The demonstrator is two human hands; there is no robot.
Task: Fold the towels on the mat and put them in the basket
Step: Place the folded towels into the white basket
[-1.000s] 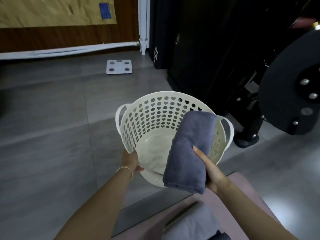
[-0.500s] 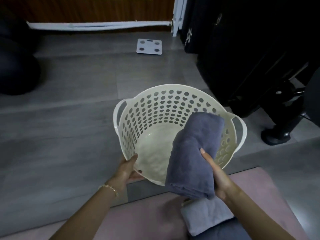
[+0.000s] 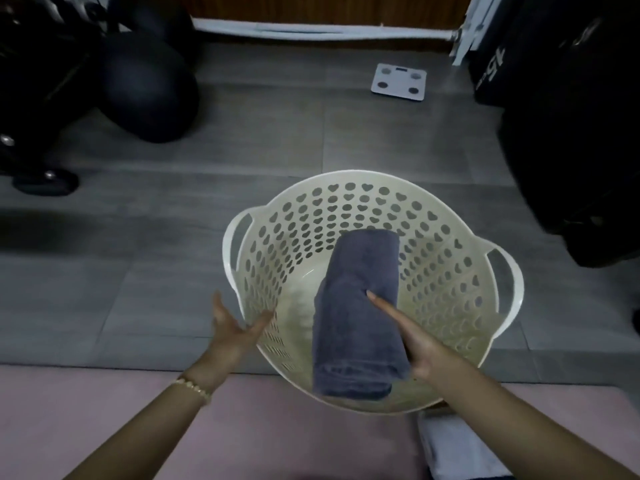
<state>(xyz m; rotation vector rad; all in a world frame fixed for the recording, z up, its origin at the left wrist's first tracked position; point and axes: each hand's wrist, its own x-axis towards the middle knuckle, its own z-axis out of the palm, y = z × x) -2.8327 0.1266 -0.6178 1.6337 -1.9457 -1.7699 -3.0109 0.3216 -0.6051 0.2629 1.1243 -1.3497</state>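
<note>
1. A round cream basket (image 3: 450,271), its walls pierced with heart-shaped holes and a loop handle on each side, sits on a grey tiled floor (image 3: 173,237) at the far edge of a pink mat (image 3: 104,427).
2. A folded dark grey towel (image 3: 360,317) lies lengthwise inside the basket, its near end up by the near rim.
3. The right hand (image 3: 415,344) lies along the towel's right edge with one straight digit resting on top. The other fingers are hidden behind the cloth, so whether it grasps the towel cannot be told.
4. The left hand (image 3: 235,330), a bracelet (image 3: 194,388) on its wrist, is released, fingers spread, thumb touching the basket's left wall.
5. A paler folded towel (image 3: 457,452) lies on the mat just below the basket.
6. Further off on the floor are a white bathroom scale (image 3: 398,82) and a large dark ball (image 3: 149,95).
</note>
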